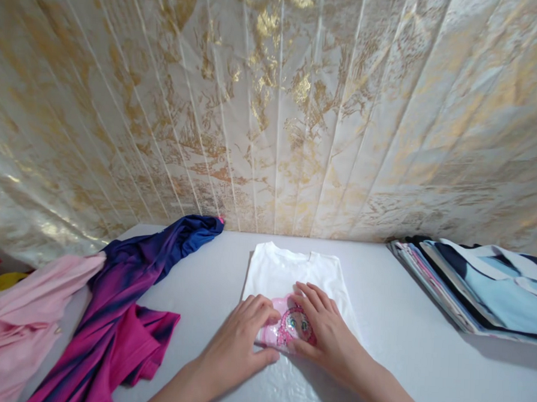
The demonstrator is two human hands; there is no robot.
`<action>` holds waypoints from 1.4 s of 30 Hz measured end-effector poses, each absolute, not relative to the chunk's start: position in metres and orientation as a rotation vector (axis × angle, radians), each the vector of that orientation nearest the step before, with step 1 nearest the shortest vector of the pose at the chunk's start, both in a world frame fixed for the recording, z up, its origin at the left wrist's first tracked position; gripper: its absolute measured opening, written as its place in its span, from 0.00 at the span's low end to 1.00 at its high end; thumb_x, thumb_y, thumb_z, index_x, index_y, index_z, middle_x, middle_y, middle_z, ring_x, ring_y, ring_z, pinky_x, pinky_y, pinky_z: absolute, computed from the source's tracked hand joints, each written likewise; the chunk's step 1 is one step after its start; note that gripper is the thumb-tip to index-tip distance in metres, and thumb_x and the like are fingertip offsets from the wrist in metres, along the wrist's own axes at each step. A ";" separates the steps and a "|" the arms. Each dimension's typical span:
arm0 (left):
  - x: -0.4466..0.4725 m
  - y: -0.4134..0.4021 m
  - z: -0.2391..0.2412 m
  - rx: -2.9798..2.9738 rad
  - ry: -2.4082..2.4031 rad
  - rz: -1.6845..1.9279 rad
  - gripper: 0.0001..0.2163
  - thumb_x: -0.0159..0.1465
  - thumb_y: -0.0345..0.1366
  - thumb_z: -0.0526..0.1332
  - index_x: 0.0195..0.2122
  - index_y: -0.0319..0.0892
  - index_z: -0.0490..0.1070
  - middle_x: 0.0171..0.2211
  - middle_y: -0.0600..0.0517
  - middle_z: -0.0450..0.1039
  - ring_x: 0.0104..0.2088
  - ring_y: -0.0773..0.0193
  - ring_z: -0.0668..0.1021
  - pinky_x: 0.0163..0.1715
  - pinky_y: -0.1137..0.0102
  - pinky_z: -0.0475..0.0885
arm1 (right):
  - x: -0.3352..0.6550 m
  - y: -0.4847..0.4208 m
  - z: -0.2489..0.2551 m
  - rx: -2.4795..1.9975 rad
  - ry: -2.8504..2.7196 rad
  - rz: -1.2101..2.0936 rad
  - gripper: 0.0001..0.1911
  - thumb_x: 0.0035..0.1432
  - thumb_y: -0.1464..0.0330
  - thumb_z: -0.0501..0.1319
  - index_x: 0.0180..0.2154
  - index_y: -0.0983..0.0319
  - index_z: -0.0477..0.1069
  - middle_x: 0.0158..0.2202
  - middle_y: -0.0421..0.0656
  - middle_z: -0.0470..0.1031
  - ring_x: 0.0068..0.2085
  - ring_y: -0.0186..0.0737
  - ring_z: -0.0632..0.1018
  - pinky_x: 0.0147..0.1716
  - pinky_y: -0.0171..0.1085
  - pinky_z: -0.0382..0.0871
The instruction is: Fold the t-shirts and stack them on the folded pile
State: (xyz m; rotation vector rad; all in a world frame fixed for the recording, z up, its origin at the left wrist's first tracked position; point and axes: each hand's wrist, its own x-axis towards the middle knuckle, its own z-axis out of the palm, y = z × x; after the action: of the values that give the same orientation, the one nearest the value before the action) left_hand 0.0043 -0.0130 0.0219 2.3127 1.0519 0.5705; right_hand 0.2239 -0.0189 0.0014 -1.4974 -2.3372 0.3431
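A white T-shirt (285, 265) lies folded into a neat rectangle on the table, its neckline pointing away from me. A pink cartoon print (284, 322) with large green eyes shows near its close edge, partly covered by my hands. Along the left side of the print rests my left hand (238, 334), fingers bent a little and thumb apart near the lower fold. My right hand (327, 333) lies over the right side of the print with its fingers stretched out. Both hands touch the cloth from above, and neither grips it.
A white table (426, 371) carries everything. Left of the shirt lie a crumpled purple and navy garment (123, 301) and a pink garment (38, 309). A stack of folded clothes (493, 291) sits on the right. Behind hangs a gold-patterned curtain (277, 117).
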 end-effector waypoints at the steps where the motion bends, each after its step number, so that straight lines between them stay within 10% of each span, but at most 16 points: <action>1: 0.005 -0.012 0.021 2.311 1.049 0.575 0.15 0.57 0.28 0.65 0.44 0.46 0.67 0.45 0.52 0.67 0.48 0.58 0.68 0.50 0.65 0.63 | 0.224 -0.018 0.000 -1.514 -2.321 0.347 0.29 0.55 0.58 0.64 0.56 0.62 0.65 0.65 0.53 0.58 0.65 0.56 0.56 0.61 0.55 0.56; 9: 0.005 -0.005 0.017 2.306 1.026 0.600 0.10 0.62 0.24 0.59 0.42 0.45 0.67 0.43 0.52 0.67 0.47 0.60 0.69 0.48 0.66 0.64 | 0.234 -0.018 -0.004 -1.508 -2.243 0.330 0.22 0.61 0.64 0.59 0.56 0.60 0.64 0.63 0.51 0.61 0.65 0.52 0.59 0.61 0.54 0.58; 16: 0.006 -0.002 0.014 2.315 1.047 0.606 0.11 0.63 0.24 0.56 0.44 0.45 0.67 0.45 0.52 0.67 0.48 0.59 0.69 0.50 0.65 0.64 | 0.207 -0.025 0.001 -1.462 -2.312 0.283 0.39 0.51 0.57 0.67 0.60 0.64 0.59 0.65 0.55 0.58 0.66 0.59 0.55 0.60 0.57 0.56; 26: 0.006 -0.004 0.022 2.305 1.010 0.594 0.09 0.66 0.26 0.55 0.44 0.45 0.67 0.46 0.51 0.66 0.49 0.60 0.69 0.50 0.66 0.64 | 0.229 -0.011 -0.002 -1.523 -2.174 0.307 0.26 0.58 0.65 0.60 0.58 0.62 0.62 0.63 0.53 0.60 0.64 0.56 0.59 0.59 0.57 0.59; 33: -0.002 0.001 0.030 2.287 0.887 0.462 0.17 0.58 0.24 0.62 0.47 0.47 0.67 0.49 0.51 0.64 0.52 0.60 0.68 0.55 0.67 0.62 | 0.250 -0.034 0.008 -1.393 -2.257 0.606 0.36 0.59 0.51 0.59 0.64 0.59 0.56 0.67 0.54 0.53 0.67 0.55 0.54 0.62 0.55 0.54; 42: -0.012 -0.004 0.040 2.387 0.901 0.355 0.32 0.48 0.19 0.55 0.55 0.50 0.63 0.57 0.51 0.59 0.60 0.59 0.62 0.62 0.62 0.56 | 0.248 -0.035 0.014 -1.467 -2.301 0.672 0.44 0.49 0.61 0.68 0.64 0.62 0.55 0.68 0.54 0.50 0.67 0.55 0.52 0.63 0.55 0.50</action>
State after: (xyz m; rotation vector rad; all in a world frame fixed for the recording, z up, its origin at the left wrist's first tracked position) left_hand -0.0117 -0.0038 0.0399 2.3869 0.9006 0.3553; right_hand 0.2482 -0.0354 0.0144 -1.4667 -2.3012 0.6723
